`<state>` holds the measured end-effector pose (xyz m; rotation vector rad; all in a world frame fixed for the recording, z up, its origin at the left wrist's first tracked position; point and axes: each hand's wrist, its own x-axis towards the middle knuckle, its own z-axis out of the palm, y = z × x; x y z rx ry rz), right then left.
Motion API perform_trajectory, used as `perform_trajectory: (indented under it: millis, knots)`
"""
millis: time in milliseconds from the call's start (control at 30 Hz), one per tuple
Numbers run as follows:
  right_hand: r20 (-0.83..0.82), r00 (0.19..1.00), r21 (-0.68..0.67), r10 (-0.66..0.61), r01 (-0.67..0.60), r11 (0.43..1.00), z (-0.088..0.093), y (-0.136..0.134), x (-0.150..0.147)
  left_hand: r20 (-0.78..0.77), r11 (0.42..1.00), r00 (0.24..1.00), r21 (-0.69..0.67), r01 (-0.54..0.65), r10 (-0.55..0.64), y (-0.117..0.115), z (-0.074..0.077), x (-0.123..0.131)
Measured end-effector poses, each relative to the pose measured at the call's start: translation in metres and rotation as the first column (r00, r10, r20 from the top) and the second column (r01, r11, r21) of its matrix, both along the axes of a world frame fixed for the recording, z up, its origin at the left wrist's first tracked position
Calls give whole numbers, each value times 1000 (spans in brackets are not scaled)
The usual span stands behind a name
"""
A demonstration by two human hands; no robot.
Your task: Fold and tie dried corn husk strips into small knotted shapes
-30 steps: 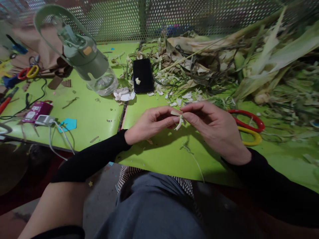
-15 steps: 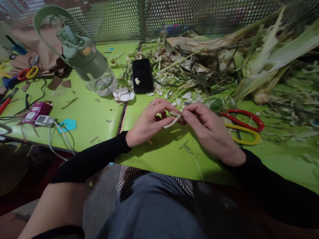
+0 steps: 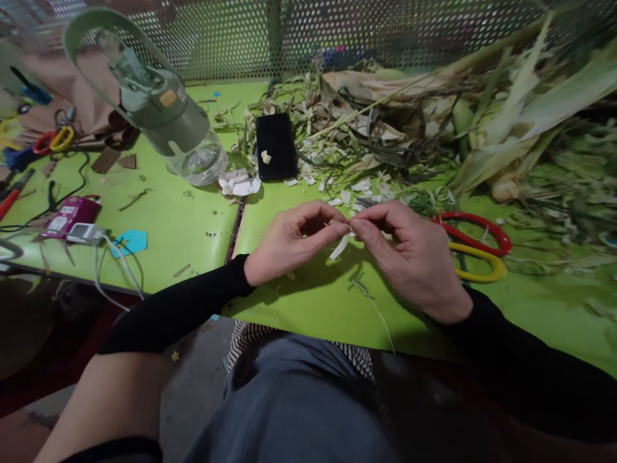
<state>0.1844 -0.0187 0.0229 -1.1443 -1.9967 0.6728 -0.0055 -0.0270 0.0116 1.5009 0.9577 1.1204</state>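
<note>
Above the green table point(image 3: 308, 299), my left hand point(image 3: 301, 238) and my right hand point(image 3: 407, 254) meet at their fingertips. Both pinch a pale strip of corn husk point(image 3: 340, 247); one end of it hangs down between them, and the part inside the fingers is hidden. Just below lies a small knotted green fibre point(image 3: 364, 289) with a long thin tail reaching the table edge. Scissors with a red and a yellow handle point(image 3: 482, 262) lie beside my right hand, their blades largely covered by it.
A green water bottle point(image 3: 166, 109), crumpled white tissue point(image 3: 240, 182) and a black phone point(image 3: 276, 146) stand or lie behind my left hand. Dry corn husks point(image 3: 400, 96) and scraps heap up at the back and right. Further left are a purple box point(image 3: 72, 215) and a white charger point(image 3: 87, 233).
My left fingers have closed in on the strip, right against my right fingertips. The strip's free end now points downward and less of it shows.
</note>
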Motion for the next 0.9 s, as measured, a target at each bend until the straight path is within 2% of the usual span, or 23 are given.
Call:
perform_trajectory:
  millis: [200,333,433,567,733,833,900]
  knots:
    - [-32,998,22,-48,49,999,0,-3,3,-205,973,975,226,-40,88,-3,4,-4]
    - [-74,996,-13,-59,58,998,2,-2,4,-284,968,952,246,-41,113,-5,6,-6]
    - [-99,994,-46,-55,51,998,3,-1,5,-280,966,955,256,-30,103,-5,7,-7]
    - [-121,991,-91,-57,47,995,1,1,3,-210,975,974,221,-35,83,-2,5,-7]
    - [-119,993,-174,-14,-7,985,-6,2,-3,-91,999,996,42,-4,8,0,-5,0]
    - [-25,999,-86,-32,30,996,-8,1,-5,-39,999,999,-19,32,-33,-1,-9,5]
    - [31,998,14,-57,57,998,-9,0,-6,-45,999,998,-6,33,-33,-1,-9,6]
